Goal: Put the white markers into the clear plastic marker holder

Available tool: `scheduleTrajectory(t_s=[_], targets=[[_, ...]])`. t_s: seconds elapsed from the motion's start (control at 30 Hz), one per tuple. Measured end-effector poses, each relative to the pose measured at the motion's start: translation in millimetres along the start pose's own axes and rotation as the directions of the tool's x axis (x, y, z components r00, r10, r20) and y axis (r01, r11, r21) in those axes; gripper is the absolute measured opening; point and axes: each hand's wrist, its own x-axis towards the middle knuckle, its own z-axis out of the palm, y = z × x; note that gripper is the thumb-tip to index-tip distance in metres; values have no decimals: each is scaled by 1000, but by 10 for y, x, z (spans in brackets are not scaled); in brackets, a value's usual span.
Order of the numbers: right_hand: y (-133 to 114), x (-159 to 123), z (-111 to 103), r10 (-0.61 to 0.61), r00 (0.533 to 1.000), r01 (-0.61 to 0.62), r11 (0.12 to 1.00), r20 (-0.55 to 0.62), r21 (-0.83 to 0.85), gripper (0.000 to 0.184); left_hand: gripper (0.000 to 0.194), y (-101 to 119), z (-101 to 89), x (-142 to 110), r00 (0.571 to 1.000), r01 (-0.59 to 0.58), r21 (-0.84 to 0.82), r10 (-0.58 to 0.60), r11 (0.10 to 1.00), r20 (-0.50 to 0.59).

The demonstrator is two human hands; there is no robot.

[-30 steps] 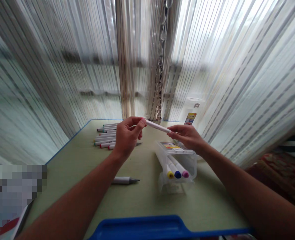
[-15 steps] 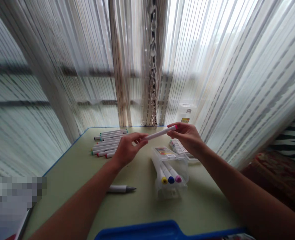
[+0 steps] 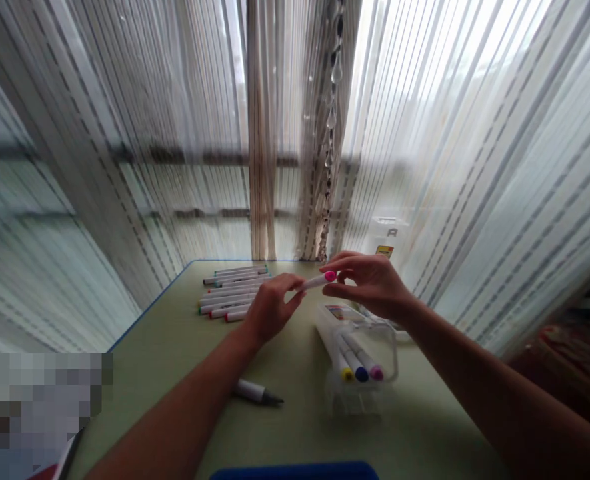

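Above the table, a pink-ended marker is being pinched by the left hand — its near end is being bracketed by the right hand's parted fingers, contact unclear — and a steady pinch is seemingly being called for.

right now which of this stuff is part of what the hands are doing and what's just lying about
Seems in use:
pink-ended marker, gripped by the left hand, right hand at its pink end
clear box with three markers
row of markers

Seems just there:
curtain
blue rim
grey-tipped pen, could be either
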Motion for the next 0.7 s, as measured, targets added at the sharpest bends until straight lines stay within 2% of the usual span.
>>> scheduleTrajectory(t_s=[0.1,0.2,0.3,0.37,0.47,0.7], targets=[[20,-75,-52,68,997,-67,997,-41,31,28,8,-18,42,12,999,28,-85,-25,996,31],[94,-104,-79,118,979,-117,993,-166,17,30,7,-22,93,12,994,106,-232,-97,967,51],[234,-103,-94,95,953,-113,992,-287,-50,26,16,-20,129,0,985,172,-330,-159,928,66],[331,-106,-103,74,943,-112,989,-324,-98,24,19,-16,139,-8,981,191,-350,-173,917,82],[436,-123,-112,65,942,-121,981,-329,-152,25,17,-9,137,-15,980,198,-338,-174,920,102],[462,-161,-95,36,974,-99,956,-225,-276,26,12,-11,121,-1,982,166,-293,-130,942,138]])
